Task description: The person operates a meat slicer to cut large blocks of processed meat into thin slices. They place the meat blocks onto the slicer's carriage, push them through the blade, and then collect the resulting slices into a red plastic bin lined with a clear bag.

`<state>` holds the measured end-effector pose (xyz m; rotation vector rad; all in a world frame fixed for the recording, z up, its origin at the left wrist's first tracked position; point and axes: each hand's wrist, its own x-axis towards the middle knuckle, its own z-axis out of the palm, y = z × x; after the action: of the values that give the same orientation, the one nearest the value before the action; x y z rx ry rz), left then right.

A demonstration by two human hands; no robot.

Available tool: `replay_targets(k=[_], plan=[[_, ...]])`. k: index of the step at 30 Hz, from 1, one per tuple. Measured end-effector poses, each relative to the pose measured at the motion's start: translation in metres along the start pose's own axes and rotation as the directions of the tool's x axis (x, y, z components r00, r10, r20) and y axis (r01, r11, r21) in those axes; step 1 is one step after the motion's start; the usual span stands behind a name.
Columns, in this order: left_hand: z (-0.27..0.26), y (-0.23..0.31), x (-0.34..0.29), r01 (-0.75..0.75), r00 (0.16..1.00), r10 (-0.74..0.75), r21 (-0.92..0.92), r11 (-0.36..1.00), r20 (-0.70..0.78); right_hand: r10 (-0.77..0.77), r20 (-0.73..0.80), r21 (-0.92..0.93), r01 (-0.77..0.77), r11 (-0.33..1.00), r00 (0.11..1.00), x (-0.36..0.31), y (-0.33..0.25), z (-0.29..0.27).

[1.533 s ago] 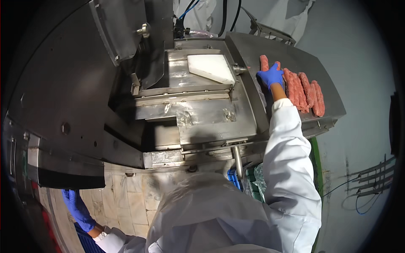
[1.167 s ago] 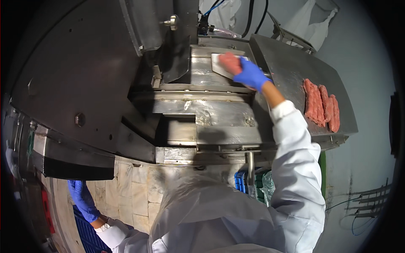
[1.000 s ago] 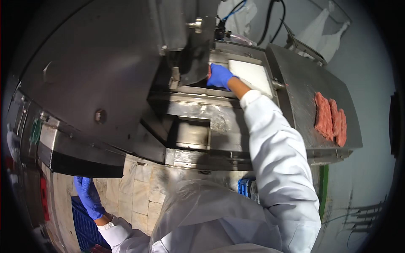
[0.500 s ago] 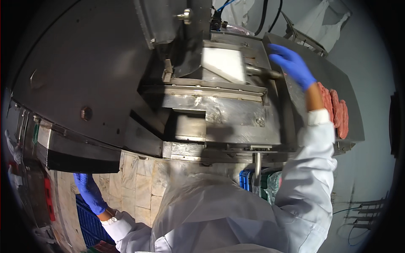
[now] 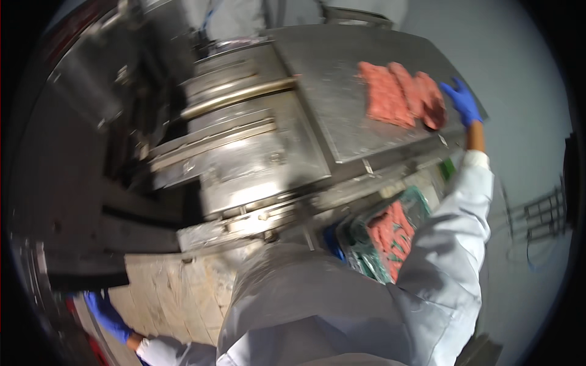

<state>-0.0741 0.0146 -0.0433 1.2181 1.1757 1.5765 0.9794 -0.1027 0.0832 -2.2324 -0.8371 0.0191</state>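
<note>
My right hand point(image 5: 464, 105), in a blue glove, is open with its fingers spread at the right edge of a steel table point(image 5: 317, 67). Just left of its fingertips lie pink-red pieces of meat point(image 5: 390, 94), long and thick, side by side on the steel. My left hand point(image 5: 108, 314), also gloved in blue, reaches up at the lower left. Its fingers stretch toward the lower edge of a dark box point(image 5: 88, 271) on the machine, and I see nothing held in it. The fingertips partly meet that edge, so any contact is unclear.
A steel machine point(image 5: 244, 158) with a round bar point(image 5: 238, 97) fills the left and middle. Below the table stands a crate lined with green plastic point(image 5: 421, 204), holding more pink meat point(image 5: 390, 235). Pale floor tiles point(image 5: 177, 293) show beneath. A wall rack point(image 5: 540, 213) is at the far right.
My view has turned to the right, showing more of the table and the meat-filled crate. My right hand has moved from beside the machine's bar to the meat's far right side.
</note>
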Motion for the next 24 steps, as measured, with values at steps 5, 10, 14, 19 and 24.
replay_targets(k=[5,10,14,19,24], plan=[[0.023,-0.005,0.012,-0.015,0.989,0.016,0.006,1.000,-0.150,-0.046,0.100,-0.131,0.059,0.990,0.994,0.004,0.013,0.017],[0.014,-0.010,0.018,-0.003,0.997,-0.002,-0.065,0.998,-0.077,-0.112,0.011,-0.355,0.109,0.928,0.994,-0.036,-0.044,0.089],[0.015,0.007,-0.003,-0.006,0.994,0.003,-0.023,1.000,-0.108,-0.212,-0.008,-0.431,0.188,0.883,0.977,-0.065,-0.103,0.103],[0.030,-0.001,0.010,-0.038,0.998,0.037,-0.030,0.999,-0.052,-0.365,-0.058,-0.065,0.362,0.930,0.929,-0.033,-0.121,0.141],[0.027,0.002,-0.008,-0.108,0.992,0.112,0.062,0.992,-0.064,-0.578,0.350,0.119,0.577,0.808,0.738,-0.119,-0.292,0.277]])
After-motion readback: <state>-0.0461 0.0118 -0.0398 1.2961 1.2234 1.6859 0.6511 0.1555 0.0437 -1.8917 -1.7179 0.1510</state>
